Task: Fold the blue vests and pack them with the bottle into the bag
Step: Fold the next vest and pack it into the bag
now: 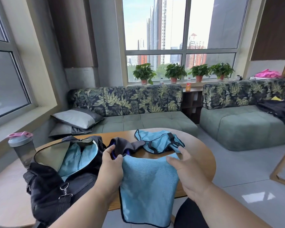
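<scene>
A light blue vest (pixel 148 183) hangs over the near edge of the round wooden table (pixel 196 145). My left hand (pixel 111 163) pinches its upper left corner and my right hand (pixel 186 167) grips its upper right corner. A second blue vest (pixel 160 140) with dark trim lies crumpled farther back on the table. The black bag (pixel 56 183) lies unzipped at the left, its blue lining showing. Its grey strap pad (pixel 123 145) lies between the bag and the far vest. The grey shaker bottle (pixel 21 148) with a pink lid stands upright left of the bag.
A green sofa (pixel 146 120) with a leaf-print back and grey cushions (pixel 76 119) stands behind the table. A second sofa section (pixel 245 125) at the right carries dark clothing. Potted plants line the windowsill. Tiled floor lies right of the table.
</scene>
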{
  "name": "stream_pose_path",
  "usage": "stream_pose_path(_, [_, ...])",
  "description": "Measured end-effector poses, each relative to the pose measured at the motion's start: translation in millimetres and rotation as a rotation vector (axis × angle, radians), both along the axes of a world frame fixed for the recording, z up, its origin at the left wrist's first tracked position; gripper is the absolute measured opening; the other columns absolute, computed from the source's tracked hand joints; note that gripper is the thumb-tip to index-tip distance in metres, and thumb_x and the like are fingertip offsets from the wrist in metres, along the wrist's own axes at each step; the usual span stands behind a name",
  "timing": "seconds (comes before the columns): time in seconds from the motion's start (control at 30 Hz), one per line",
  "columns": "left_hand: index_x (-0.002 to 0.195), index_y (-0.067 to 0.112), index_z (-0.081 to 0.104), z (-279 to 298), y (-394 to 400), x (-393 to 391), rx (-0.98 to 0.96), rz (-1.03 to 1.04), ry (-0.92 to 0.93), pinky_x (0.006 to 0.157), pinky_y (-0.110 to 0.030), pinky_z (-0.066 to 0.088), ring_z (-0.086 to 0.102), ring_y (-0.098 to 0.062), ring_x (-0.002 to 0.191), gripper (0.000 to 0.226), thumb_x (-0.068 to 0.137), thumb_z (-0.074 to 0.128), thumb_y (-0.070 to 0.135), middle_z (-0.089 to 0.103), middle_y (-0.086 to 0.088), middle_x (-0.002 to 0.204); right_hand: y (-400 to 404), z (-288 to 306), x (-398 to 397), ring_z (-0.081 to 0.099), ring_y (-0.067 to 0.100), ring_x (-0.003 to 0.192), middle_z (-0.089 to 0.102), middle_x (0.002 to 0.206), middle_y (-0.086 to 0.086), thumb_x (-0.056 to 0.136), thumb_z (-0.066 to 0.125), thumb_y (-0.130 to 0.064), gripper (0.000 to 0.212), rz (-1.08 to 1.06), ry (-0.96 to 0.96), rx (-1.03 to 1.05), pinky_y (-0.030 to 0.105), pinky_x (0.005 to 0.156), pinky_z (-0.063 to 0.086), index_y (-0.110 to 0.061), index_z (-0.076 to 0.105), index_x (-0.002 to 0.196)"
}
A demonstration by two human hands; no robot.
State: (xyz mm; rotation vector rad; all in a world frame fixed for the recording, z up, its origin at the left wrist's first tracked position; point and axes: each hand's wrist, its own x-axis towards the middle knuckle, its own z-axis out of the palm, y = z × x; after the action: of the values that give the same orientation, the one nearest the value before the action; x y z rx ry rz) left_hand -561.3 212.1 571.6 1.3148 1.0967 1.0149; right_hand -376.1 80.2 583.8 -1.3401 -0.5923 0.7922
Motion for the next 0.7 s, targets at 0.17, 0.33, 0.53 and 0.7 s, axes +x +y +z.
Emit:
stream_pose_path(0.17, [0.103,0.030,0.079,14,-5,-3,-0.004,-0.131,0.037,0.076,-0.039,0.054,0.066,-0.026,0.082,0.033,0.110,0.048,0.020,0.078,-0.008,0.097,-9,15,5,0.073,0.020,0.103,0.077,0.112,0.005,0.102,0.067,-0.017,0.019,-0.004,-0.143,-0.039,0.033,0.088,0.056,-0.030,0.079,0.108])
stream_pose_path(0.33, [0.123,0.029,0.074,28,-8,-19,0.047,-0.401,0.178,0.081,-0.033,0.062,0.078,-0.020,0.097,0.028,0.097,0.075,0.017,0.081,0.000,0.107,-17,30,22,0.060,0.002,0.119,0.074,0.115,-0.013,0.104,0.063,-0.017,0.020,0.208,-0.267,-0.153,0.026,0.103,0.044,-0.026,0.081,0.107])
stream_pose_path(0.53, [0.116,0.044,0.072,30,2,-28,0.441,-0.366,0.773,0.062,-0.014,0.053,0.071,-0.001,0.071,0.035,0.085,0.083,0.033,0.076,0.017,0.091,-22,42,48,0.063,-0.005,0.115,0.075,0.112,-0.020,0.082,0.089,-0.028,0.032,0.414,-0.565,-0.409,0.019,0.109,0.042,-0.034,0.080,0.112])
stream_pose_path(0.7, [0.079,0.037,0.071,39,20,-5,0.629,-0.277,0.941,0.055,-0.021,0.048,0.063,0.000,0.062,0.008,0.084,0.078,0.036,0.069,0.013,0.066,-8,52,53,0.055,-0.007,0.091,0.055,0.094,-0.030,0.088,0.082,-0.040,0.031,0.392,-0.993,-0.653,0.006,0.068,0.034,-0.039,0.075,0.118])
